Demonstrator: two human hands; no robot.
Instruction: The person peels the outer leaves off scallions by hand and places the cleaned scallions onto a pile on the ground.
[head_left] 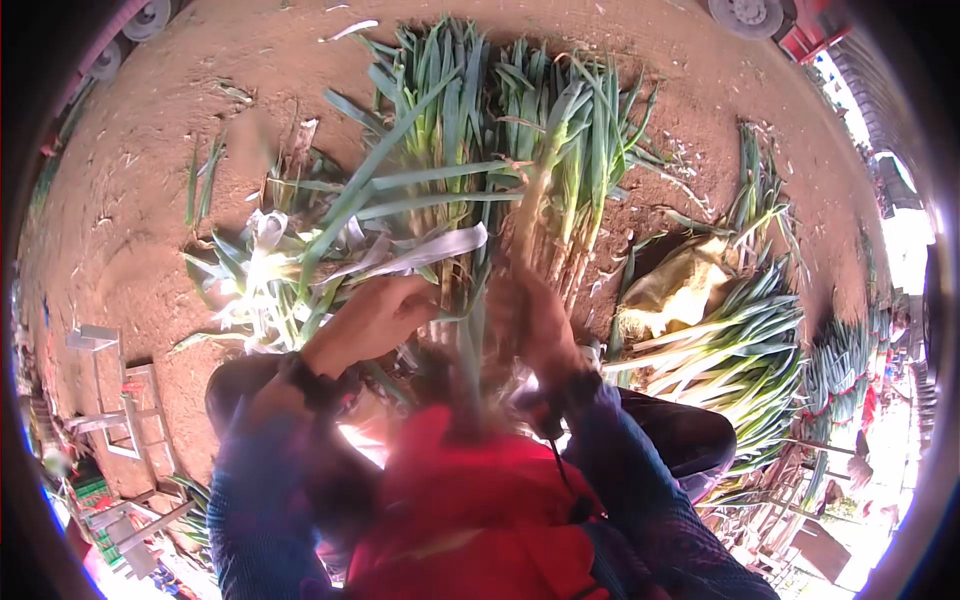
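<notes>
My left hand point(375, 315) is closed beside long green leaves in front of my body; its fingertips pinch leaf material, partly blurred. To its right, my right hand point(530, 315) wraps round a green onion stalk point(540, 190) whose leafy top points away from me. Cut across between the hands are loose green leaves point(430, 190) and a pale peeled strip point(430, 250). Beyond my hands, bundles of green onions point(440, 90) lie on the brown soil. A pile of pale peelings and leaves point(265, 275) lies left of my left hand.
At the right are a yellowish sack point(680, 285) and a big heap of green onions point(740, 370), with more bundles point(838, 370) farther right. A metal frame point(125, 410) stands at the left. Vehicle wheels point(745, 12) show at the top edge.
</notes>
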